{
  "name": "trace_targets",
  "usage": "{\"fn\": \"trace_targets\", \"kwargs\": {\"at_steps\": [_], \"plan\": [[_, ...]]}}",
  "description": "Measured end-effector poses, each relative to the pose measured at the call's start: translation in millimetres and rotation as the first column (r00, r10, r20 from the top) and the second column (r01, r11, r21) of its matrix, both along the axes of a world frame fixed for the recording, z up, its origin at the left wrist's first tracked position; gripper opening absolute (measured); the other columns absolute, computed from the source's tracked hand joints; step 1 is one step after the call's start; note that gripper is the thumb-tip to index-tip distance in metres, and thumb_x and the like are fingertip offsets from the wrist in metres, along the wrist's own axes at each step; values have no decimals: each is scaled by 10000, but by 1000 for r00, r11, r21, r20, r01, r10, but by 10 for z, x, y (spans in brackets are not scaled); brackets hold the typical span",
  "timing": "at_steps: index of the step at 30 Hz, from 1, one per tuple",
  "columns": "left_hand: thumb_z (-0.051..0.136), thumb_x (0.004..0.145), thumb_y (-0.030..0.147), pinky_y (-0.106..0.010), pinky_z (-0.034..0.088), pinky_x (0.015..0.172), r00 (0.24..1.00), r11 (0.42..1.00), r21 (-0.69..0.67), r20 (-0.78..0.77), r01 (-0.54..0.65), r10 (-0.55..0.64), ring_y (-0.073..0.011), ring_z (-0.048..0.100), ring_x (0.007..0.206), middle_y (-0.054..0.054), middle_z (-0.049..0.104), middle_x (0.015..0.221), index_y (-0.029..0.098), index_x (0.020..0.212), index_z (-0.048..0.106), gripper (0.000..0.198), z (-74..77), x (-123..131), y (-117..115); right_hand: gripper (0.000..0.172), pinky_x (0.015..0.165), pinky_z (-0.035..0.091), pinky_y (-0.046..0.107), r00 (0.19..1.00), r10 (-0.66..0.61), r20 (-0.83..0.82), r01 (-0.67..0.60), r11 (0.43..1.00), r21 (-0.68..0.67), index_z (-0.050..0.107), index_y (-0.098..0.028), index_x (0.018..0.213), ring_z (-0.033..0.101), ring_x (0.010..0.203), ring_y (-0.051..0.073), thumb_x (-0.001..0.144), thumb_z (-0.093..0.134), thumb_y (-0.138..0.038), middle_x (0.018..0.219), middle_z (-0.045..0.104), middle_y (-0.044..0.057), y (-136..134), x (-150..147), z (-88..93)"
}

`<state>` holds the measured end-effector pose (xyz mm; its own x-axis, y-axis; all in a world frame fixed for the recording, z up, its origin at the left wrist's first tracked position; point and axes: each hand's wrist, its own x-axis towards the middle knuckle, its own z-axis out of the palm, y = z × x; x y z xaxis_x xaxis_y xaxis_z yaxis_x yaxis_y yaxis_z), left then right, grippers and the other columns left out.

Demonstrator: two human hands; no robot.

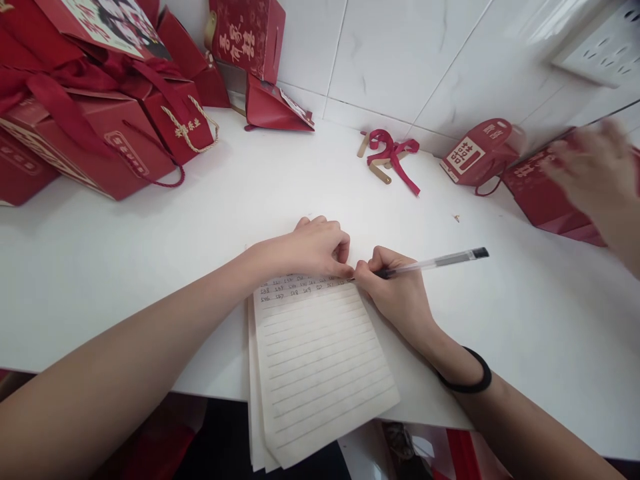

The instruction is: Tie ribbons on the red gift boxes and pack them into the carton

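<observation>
A lined notepad (pixel 325 367) lies on the white table (pixel 165 267), its lower end jutting past the front edge. Rows of small handwritten figures fill the upper lines; the lower lines are blank. Across the top of the page rests my left hand (pixel 320 247), its fingers curled and its thumb pressed near the right edge, covering part of the writing. My right hand (pixel 395 287) is closed around a clear pen with a black cap end (pixel 445 260). The pen tip points at the page's upper right edge, close to my left thumb. A black band circles my right wrist.
Red gift boxes (pixel 110 133) crowd the left; a red box (pixel 250 40) leans against the tiled wall. Red ribbon (pixel 393 157) with gold strips lies at the back. At right, another person's blurred hand (pixel 590 173) is over a red box (pixel 537 193) beside a small box (pixel 475 153).
</observation>
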<state>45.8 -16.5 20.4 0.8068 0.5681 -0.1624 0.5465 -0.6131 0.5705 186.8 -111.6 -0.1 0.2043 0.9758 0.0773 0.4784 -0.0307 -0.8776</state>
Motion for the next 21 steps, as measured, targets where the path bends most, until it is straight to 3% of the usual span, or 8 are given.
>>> {"fn": "trace_targets", "kwargs": {"at_steps": [7,9,12,15,18,21], "plan": [[539,726,454,-360,317,850,1000,1000,2,8,9,-9,-229,465,964,-25,601,831,196,672,583,267,-16,3,2,343,415,226,213,997,-21,-79,20,1000,-20,281,-199,539,282,418,67,748,552,-213,433,345,-75,-12,-13,20],[548,721,463,-364,315,859,1000,1000,2,18,4,-4,-229,469,964,-23,597,819,198,674,586,272,-8,0,-1,346,398,214,206,981,-50,-190,48,999,-16,277,-200,536,267,400,62,732,563,-203,420,338,-81,9,23,31],[560,712,472,-371,318,870,1000,1000,2,29,12,-12,-226,482,957,-20,600,800,195,665,586,283,8,-18,4,371,362,174,194,874,-92,-477,97,995,-16,270,-206,559,225,360,56,748,585,-261,401,297,-97,102,139,37],[538,728,461,-362,342,869,998,999,-48,63,19,-16,-197,529,894,-11,625,809,190,682,590,280,-4,-44,29,404,347,154,176,793,-133,-594,182,983,22,280,-211,594,204,357,54,760,618,-356,414,266,-108,223,291,17],[489,755,512,-315,416,744,987,982,-172,131,-72,95,-157,565,741,-1,637,772,194,755,576,329,-17,-65,60,432,334,145,161,789,-194,-583,273,961,49,320,-223,643,187,354,54,709,688,-439,414,242,-125,289,419,-12],[342,815,568,-287,457,727,927,960,-84,250,-267,280,-151,574,790,-13,634,806,205,726,531,419,50,-131,95,468,323,153,160,832,-256,-492,320,946,48,365,-219,645,241,342,58,649,737,-502,409,311,-105,311,490,-41]]}}
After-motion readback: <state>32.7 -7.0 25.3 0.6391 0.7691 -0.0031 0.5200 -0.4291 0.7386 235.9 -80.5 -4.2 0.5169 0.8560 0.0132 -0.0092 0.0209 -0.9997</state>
